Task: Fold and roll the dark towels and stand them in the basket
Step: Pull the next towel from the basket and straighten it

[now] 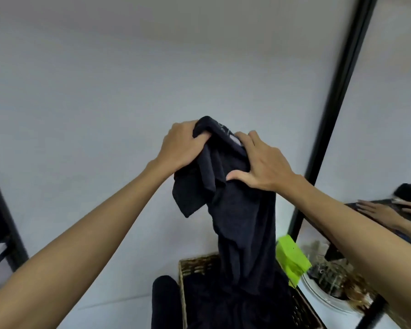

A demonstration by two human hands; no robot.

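Hands up at frame centre, both on one dark towel [242,224]. Left hand [183,146] grips bunched top corner, fingers curled into the cloth. Right hand [263,165] holds the other side of the top edge, thumb pressed on the front, fingers spread over the fabric. Towel hangs crumpled straight down, its lower end reaching into the wicker basket [195,264] at bottom centre; more dark cloth heaped inside. Rolled dark towel [165,302] lies just left of the basket, outside it. Bright green object [291,257] just right of the hanging towel, near the basket's right rim. Black frame post [337,110] runs diagonally at right; mirror beside it, reflection blurred.
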